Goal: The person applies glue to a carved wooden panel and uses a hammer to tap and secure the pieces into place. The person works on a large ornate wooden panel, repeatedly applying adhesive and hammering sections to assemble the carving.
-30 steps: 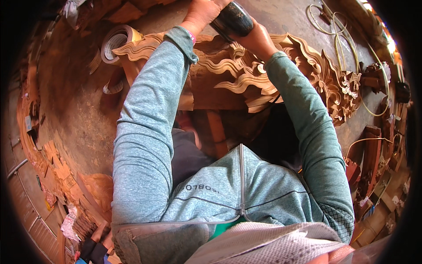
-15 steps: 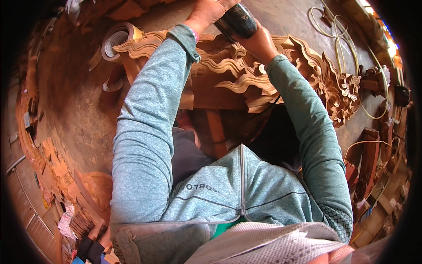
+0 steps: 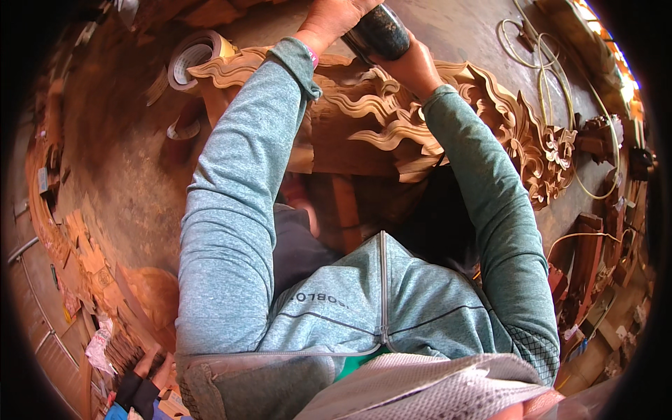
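Note:
Near the top edge, both my hands are closed around a dark, rounded power tool, which looks like a hand-held grinder or sander. My left hand grips its left side, partly cut off by the edge of the picture. From the right, my right hand wraps the body's near end. Below lies a carved wooden panel with flowing, leaf-like scrolls, denser at its right end. The tool's working end is out of sight, so whether it touches the wood cannot be seen.
A wide roll of abrasive paper rests at the panel's left end. Pale coiled hose lies on the floor at the upper right. Wood scraps line the left side, and timber pieces stand at the right. Another person's arms show at lower left.
Both hands keep their hold on the power tool, almost unmoved in the picture. The panel, paper roll and hose appear shifted slightly to the right.

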Available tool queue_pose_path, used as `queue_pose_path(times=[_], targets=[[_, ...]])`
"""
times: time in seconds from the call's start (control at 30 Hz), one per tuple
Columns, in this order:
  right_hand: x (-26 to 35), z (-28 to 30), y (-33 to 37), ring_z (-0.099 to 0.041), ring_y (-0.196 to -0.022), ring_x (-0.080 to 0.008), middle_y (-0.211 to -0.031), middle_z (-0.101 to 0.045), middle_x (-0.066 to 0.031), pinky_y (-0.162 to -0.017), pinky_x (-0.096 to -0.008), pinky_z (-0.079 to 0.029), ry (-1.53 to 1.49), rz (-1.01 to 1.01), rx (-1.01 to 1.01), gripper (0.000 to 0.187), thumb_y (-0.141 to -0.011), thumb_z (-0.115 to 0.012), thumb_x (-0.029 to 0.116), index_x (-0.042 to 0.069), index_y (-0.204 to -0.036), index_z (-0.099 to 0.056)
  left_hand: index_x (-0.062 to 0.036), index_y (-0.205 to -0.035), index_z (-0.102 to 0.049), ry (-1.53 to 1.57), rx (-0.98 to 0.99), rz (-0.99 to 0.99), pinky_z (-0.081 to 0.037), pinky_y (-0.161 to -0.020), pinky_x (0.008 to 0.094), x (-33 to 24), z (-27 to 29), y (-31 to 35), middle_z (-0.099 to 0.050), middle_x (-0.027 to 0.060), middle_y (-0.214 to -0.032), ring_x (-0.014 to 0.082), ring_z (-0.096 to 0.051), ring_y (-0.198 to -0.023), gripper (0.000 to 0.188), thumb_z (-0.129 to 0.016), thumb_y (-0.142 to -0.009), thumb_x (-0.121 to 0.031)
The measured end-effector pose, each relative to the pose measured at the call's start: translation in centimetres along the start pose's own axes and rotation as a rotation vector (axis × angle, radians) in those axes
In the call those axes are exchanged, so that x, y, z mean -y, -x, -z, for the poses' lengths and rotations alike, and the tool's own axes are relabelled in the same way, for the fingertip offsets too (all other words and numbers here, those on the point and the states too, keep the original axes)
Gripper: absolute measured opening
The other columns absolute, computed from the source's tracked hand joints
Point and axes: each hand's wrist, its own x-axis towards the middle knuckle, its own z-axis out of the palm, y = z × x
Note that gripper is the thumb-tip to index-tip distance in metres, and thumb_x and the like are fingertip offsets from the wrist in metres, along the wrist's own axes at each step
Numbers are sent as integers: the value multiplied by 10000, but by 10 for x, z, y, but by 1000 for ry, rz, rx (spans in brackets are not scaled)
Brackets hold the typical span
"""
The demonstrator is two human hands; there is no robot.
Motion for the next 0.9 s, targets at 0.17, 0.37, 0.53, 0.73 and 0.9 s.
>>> queue_pose_path(times=[0.17,0.37,0.53,0.73,0.9], targets=[[2,-7,-4,-688,-1039,-339,-1098,-710,-193,-891,-398,-543,-93,36,37,664,-706,-867,336,59,-1250,-607,5,-869,-676,-40,-54,25,-500,-688,299,-8,5,4,-666,43,-755,125,-596,-716,342,-729,-912,-330],[18,-19,-1,-705,-995,-312,-1032,-728,-175,-865,-391,-547,-133,-2,79,550,-705,-865,309,29,-1132,-660,-1,-814,-681,-121,-25,115,-487,-651,310,-12,24,8,-667,50,-732,137,-590,-675,378,-737,-893,-366],[21,-17,-2,-707,-967,-327,-1005,-728,-186,-855,-394,-549,-131,25,113,558,-695,-866,312,18,-1123,-663,8,-831,-692,-70,-70,144,-478,-649,300,-13,28,14,-663,43,-730,131,-584,-673,410,-731,-895,-395],[31,-28,-7,-708,-962,-327,-1003,-728,-189,-850,-396,-552,-147,48,137,560,-690,-867,307,26,-1130,-664,16,-862,-703,-54,-53,240,-476,-650,287,-21,44,14,-664,30,-744,122,-584,-675,415,-721,-903,-397],[46,-48,-12,-709,-949,-324,-1000,-729,-187,-843,-399,-553,-194,-1,188,547,-693,-867,306,32,-1122,-667,22,-861,-706,-17,-24,291,-473,-629,279,-28,67,17,-662,17,-736,112,-582,-653,401,-706,-920,-374]])
